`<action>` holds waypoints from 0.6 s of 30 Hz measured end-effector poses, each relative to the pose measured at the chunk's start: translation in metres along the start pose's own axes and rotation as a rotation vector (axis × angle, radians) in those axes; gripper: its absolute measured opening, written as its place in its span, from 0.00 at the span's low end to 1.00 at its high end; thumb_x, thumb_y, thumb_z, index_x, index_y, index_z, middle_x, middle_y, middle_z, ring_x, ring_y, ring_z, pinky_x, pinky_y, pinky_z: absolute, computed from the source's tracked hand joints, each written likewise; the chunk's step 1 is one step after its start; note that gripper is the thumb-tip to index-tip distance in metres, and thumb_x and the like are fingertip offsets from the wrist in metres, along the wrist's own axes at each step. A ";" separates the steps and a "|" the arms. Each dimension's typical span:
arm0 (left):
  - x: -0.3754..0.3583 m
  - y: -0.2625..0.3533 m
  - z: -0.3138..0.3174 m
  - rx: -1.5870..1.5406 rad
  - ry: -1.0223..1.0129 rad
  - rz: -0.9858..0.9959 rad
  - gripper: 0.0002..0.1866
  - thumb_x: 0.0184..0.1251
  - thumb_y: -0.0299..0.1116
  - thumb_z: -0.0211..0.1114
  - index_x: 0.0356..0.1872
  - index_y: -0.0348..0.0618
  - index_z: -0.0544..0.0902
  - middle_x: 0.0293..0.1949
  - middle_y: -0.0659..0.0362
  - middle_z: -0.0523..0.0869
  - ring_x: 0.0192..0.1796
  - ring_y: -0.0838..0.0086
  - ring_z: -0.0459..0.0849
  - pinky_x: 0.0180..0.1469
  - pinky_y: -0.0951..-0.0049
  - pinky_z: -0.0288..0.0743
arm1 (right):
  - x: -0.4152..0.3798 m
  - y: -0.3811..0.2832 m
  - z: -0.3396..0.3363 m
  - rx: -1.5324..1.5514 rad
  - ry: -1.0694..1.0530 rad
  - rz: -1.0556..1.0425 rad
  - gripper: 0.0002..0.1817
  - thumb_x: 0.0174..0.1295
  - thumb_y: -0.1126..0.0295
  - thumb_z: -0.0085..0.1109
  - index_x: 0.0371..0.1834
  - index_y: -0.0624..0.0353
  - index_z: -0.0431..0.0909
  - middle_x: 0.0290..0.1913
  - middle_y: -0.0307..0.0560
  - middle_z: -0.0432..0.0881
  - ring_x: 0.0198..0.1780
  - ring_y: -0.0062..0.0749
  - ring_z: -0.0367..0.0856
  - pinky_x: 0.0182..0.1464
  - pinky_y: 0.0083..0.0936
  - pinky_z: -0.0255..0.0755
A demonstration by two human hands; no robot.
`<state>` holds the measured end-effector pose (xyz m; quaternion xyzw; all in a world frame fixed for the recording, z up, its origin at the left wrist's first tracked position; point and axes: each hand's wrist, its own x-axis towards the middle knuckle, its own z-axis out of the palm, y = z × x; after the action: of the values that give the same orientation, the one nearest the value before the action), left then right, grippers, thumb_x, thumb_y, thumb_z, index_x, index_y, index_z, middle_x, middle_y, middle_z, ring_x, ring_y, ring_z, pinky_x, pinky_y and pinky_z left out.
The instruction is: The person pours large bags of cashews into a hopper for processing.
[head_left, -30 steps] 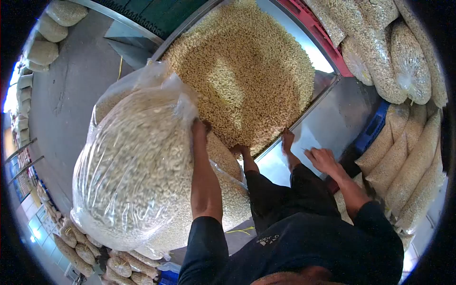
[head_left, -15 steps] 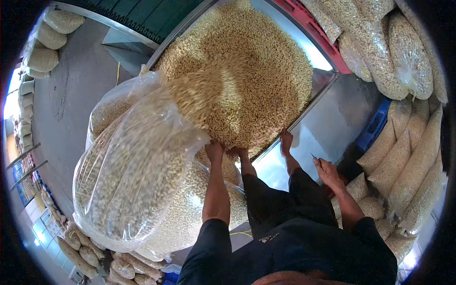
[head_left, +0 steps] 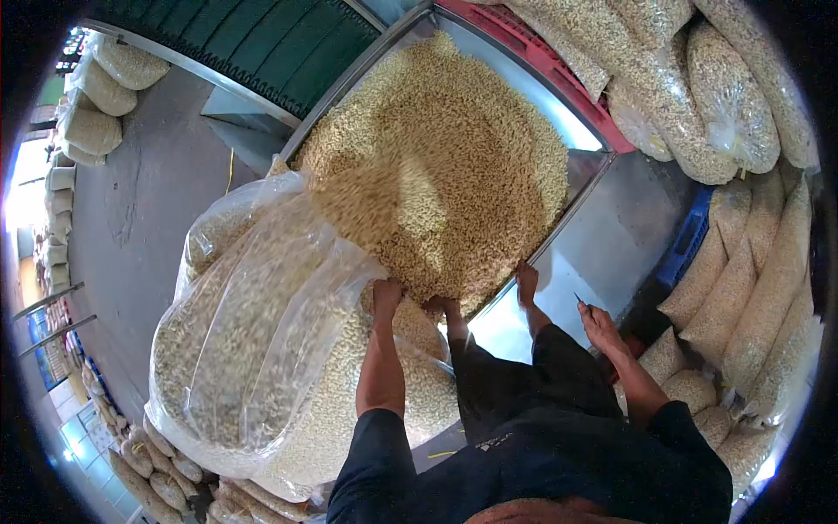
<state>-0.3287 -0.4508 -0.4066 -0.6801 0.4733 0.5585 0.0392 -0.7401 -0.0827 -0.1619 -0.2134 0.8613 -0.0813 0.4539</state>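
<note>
My left hand (head_left: 387, 297) is closed on the rim of a large clear plastic bag (head_left: 253, 341), which lies tilted with its mouth over a metal bin (head_left: 602, 168). Pale, curved, nut-like pieces stream from the bag onto the heap (head_left: 489, 140) in the bin. My right hand (head_left: 600, 330), off to the right of the bin, is closed around a small thin tool (head_left: 578, 298) whose tip sticks out past the fingers. My bare feet are at the bin's near edge.
A red pallet (head_left: 541, 44) borders the bin at the upper right. Filled clear bags (head_left: 742, 306) stand at the right beside a blue crate (head_left: 690, 237). A green slatted machine part (head_left: 236, 44) is at the upper left. More filled sacks (head_left: 131, 61) stand far left.
The bag has sagged and looks less full, and its stream of pieces is thinner. The camera view has shifted slightly. Both hands keep their holds.
</note>
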 end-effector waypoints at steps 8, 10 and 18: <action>0.003 0.018 0.003 0.479 0.187 0.420 0.12 0.63 0.35 0.66 0.37 0.34 0.86 0.35 0.37 0.87 0.42 0.46 0.89 0.48 0.43 0.80 | 0.001 0.033 0.002 0.019 0.029 0.102 0.39 0.80 0.40 0.40 0.40 0.72 0.82 0.34 0.68 0.84 0.41 0.62 0.83 0.47 0.53 0.72; -0.014 0.028 -0.005 0.688 0.379 0.483 0.13 0.62 0.37 0.68 0.38 0.35 0.87 0.36 0.37 0.87 0.44 0.46 0.89 0.49 0.43 0.80 | 0.013 0.031 0.008 -0.025 0.091 -0.018 0.41 0.79 0.38 0.40 0.45 0.76 0.82 0.33 0.70 0.83 0.41 0.57 0.86 0.45 0.52 0.72; 0.003 0.047 0.001 -0.122 0.177 0.024 0.20 0.72 0.42 0.61 0.40 0.30 0.86 0.31 0.40 0.89 0.30 0.52 0.90 0.35 0.52 0.82 | 0.065 0.095 0.033 0.189 0.027 0.021 0.29 0.82 0.47 0.44 0.22 0.51 0.63 0.16 0.31 0.60 0.18 0.21 0.59 0.21 0.31 0.53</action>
<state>-0.3619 -0.4775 -0.3871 -0.7221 0.4483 0.5244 -0.0508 -0.7734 -0.0247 -0.2614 -0.1596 0.8580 -0.1601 0.4612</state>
